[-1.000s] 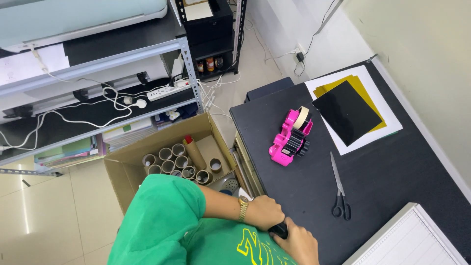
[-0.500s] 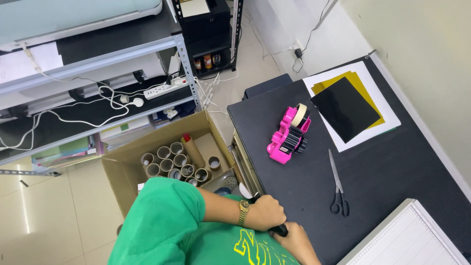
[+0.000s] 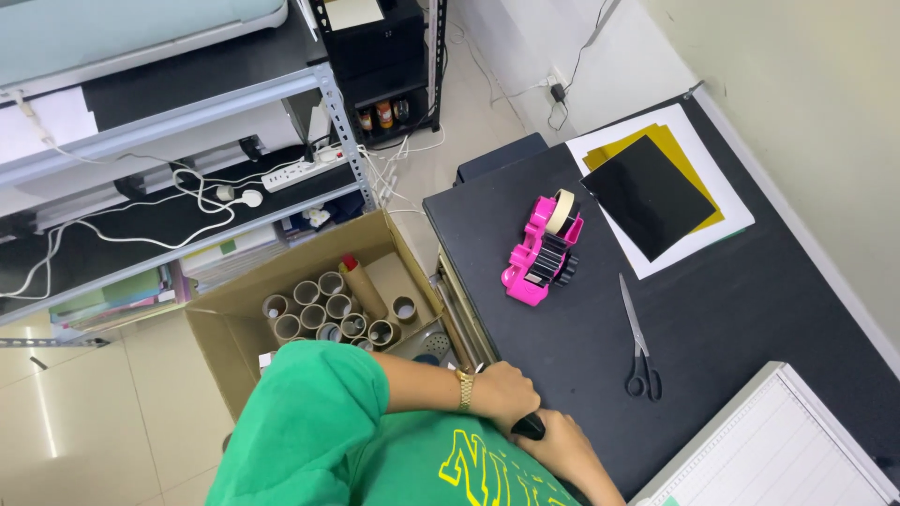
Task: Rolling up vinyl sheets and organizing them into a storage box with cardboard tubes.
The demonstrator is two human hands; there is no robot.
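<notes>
Two hands: both of ours meet at the near edge of the black table (image 3: 750,309), closed around one small black object (image 3: 530,427).
Black object: only a rounded dark end shows between the hands, right at the table's front edge; we cannot tell what it is, possibly a handle or a marker.
Left hand (image 3: 504,394): curled over the object from above, fingers pressed together around it; a gold watch (image 3: 464,389) sits on the wrist below a green sleeve (image 3: 300,422).
Right hand (image 3: 562,445): lies just beside the object and touches it from below; we cannot tell how its fingers are set, since the hand is partly out of view.
Scissors (image 3: 637,342): lie flat on the table, near our hands but apart from them, handles toward us.
Tape dispenser (image 3: 542,253): pink, with a pale roll on top, farther up the table.
Sheets (image 3: 656,192): a black sheet on a yellow one on a white one, at the far end of the table.
White board (image 3: 778,450): ruled, at the lower right, beside the scissors.
Cardboard box (image 3: 319,290): on the floor left of the table, holding upright cardboard tubes (image 3: 328,309).
Metal shelf (image 3: 187,122): beyond the box, with a white power strip (image 3: 300,169) and loose cables.
</notes>
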